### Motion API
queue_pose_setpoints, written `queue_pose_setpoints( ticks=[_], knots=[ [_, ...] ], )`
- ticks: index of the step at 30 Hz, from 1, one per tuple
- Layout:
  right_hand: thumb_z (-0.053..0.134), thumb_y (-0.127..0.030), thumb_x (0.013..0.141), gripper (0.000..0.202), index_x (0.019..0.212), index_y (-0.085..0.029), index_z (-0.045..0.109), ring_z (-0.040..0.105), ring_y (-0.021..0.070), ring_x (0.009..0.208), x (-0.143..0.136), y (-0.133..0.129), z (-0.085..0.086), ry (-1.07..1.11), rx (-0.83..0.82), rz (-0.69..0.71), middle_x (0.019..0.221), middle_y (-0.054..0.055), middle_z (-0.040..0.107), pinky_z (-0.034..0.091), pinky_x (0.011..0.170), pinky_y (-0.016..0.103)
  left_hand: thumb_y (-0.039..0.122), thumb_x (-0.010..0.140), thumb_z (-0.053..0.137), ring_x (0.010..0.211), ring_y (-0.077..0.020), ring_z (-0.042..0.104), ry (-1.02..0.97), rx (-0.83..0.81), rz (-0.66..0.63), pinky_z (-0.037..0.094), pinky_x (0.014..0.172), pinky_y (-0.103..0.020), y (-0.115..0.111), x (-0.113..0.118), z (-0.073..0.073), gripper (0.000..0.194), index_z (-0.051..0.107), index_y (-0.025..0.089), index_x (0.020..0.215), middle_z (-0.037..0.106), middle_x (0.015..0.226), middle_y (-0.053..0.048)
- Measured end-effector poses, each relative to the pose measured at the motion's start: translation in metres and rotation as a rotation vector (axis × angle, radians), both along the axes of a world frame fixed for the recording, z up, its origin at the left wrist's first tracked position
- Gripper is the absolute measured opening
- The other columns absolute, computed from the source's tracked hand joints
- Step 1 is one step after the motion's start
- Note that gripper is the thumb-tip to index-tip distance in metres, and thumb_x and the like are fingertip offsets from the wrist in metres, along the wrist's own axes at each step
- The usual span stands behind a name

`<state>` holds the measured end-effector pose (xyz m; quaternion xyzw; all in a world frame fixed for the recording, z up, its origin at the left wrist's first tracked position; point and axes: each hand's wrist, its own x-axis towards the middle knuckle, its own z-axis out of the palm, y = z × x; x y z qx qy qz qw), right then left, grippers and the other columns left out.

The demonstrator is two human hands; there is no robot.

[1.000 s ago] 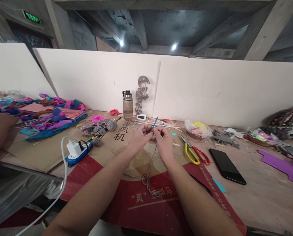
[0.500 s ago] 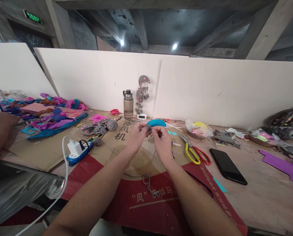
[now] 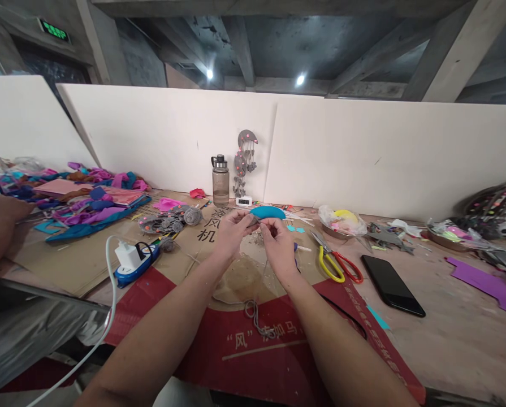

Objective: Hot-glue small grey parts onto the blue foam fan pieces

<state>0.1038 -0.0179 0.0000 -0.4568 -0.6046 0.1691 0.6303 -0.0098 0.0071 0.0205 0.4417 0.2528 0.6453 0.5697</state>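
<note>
My left hand is closed in a pinch on a small grey felt piece, mostly hidden by the fingers. Against its right side, my right hand has thumb and fingertips pressed together; whether they grip the felt or a fine strand at its edge I cannot make out. Behind the fingertips lies a blue felt shape. A thin grey yarn lies looped on the cardboard below the hands.
Scissors with yellow and red handles and a black phone lie right. A bottle, small clock and grey hanging ornament stand behind. Left are a power strip, felt scraps and another person's hand.
The fingers of my left hand have shifted over the grey felt piece, so less of it shows. Both hands stay in nearly the same place, and the view has moved slightly.
</note>
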Motion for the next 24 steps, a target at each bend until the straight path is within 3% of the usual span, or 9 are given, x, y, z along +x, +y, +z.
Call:
queue_pose_setpoints(
  ticks=[4,8,10,13,16,19,24],
  knots=[
    [0.050,-0.035,0.084,0.019,0.087,-0.019,0.061,0.050,0.0145,0.071,-0.005,0.002,-0.005,-0.042,-0.047,0.103,0.079,0.001,0.060,0.040,0.068,0.028,0.026,0.067,0.073,0.070,-0.0134,0.067,-0.063,-0.008,0.089,0.054,0.083,-0.036,0.017,-0.022,0.003,0.020,0.059,0.013,0.073,0.067,0.075,-0.003],
    [0.048,-0.041,0.085,0.026,0.080,-0.019,0.062,0.051,0.0148,0.071,-0.005,-0.003,0.003,-0.172,-0.084,0.216,0.076,0.001,0.060,0.039,0.066,0.026,0.024,0.069,0.070,0.075,-0.0164,0.069,-0.151,0.004,0.174,0.055,0.083,-0.035,0.038,-0.048,0.001,0.018,0.056,0.014,0.073,0.070,0.081,-0.006],
    [0.044,-0.044,0.087,0.032,0.080,-0.019,0.062,0.053,0.0154,0.072,0.005,-0.003,0.010,-0.221,-0.102,0.152,0.077,0.002,0.062,0.040,0.067,0.026,0.023,0.068,0.070,0.075,-0.0173,0.070,-0.174,0.013,0.208,0.055,0.080,-0.034,0.045,-0.054,-0.002,0.018,0.055,0.015,0.073,0.070,0.081,-0.006],
    [0.037,-0.045,0.090,0.038,0.085,-0.017,0.062,0.057,0.0174,0.076,0.032,0.002,0.014,-0.401,-0.182,-0.161,0.083,0.006,0.066,0.040,0.071,0.028,0.023,0.067,0.070,0.074,-0.0180,0.070,-0.177,-0.003,0.211,0.056,0.077,-0.033,0.046,-0.054,-0.005,0.019,0.055,0.014,0.073,0.070,0.080,-0.007],
    [0.043,-0.042,0.086,0.035,0.085,-0.013,0.065,0.061,0.0229,0.082,0.062,0.012,0.002,-0.695,-0.465,-0.415,0.088,0.015,0.067,0.042,0.074,0.032,0.022,0.068,0.069,0.072,-0.0176,0.070,-0.172,-0.028,0.196,0.056,0.076,-0.033,0.043,-0.047,-0.006,0.017,0.055,0.014,0.073,0.069,0.074,-0.006],
    [0.056,-0.047,0.076,0.036,0.084,-0.014,0.067,0.064,0.0274,0.083,0.079,0.017,-0.021,-0.855,-0.724,-0.366,0.088,0.017,0.069,0.046,0.071,0.035,0.020,0.069,0.069,0.072,-0.0168,0.069,-0.161,-0.049,0.194,0.057,0.078,-0.034,0.041,-0.042,-0.007,0.016,0.055,0.013,0.073,0.068,0.072,-0.005],
    [0.063,-0.026,0.063,0.022,0.082,-0.015,0.067,0.065,0.0262,0.072,0.080,0.023,-0.043,-0.751,-0.706,-0.378,0.079,0.014,0.069,0.047,0.062,0.033,0.023,0.070,0.070,0.073,-0.0160,0.069,-0.137,-0.036,0.154,0.057,0.080,-0.036,0.038,-0.040,-0.006,0.017,0.056,0.013,0.074,0.066,0.073,-0.005]
  ],
)
